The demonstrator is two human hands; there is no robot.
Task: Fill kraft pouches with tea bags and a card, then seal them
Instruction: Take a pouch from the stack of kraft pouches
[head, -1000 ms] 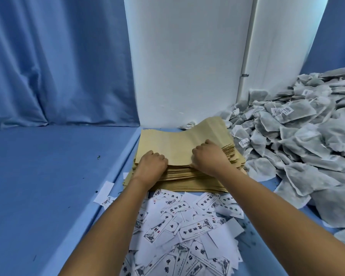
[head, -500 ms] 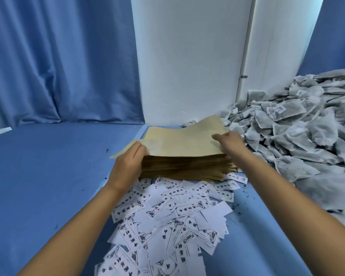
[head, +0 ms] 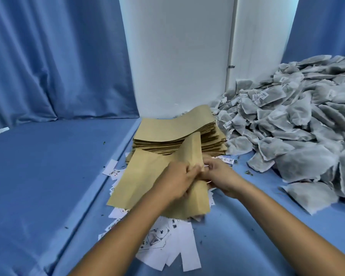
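A stack of flat kraft pouches (head: 167, 136) lies at the back of the blue table. One kraft pouch (head: 139, 182) has been pulled off it and lies over the printed white cards (head: 161, 244) in front of me. My left hand (head: 177, 180) pinches the pouch at its right part, where the paper folds upward. My right hand (head: 219, 176) meets it there, fingers curled on the same folded edge. A large heap of grey tea bags (head: 299, 132) fills the right side.
The blue table surface (head: 48, 176) spreads wide to the left, with a step edge running down toward me. A white wall panel (head: 177, 56) and blue curtains (head: 54, 56) close the back. Small tea crumbs dot the table.
Both hands lifted a pouch off the stack and drew it toward me over the cards. They now meet at its right edge, which is bent upward.
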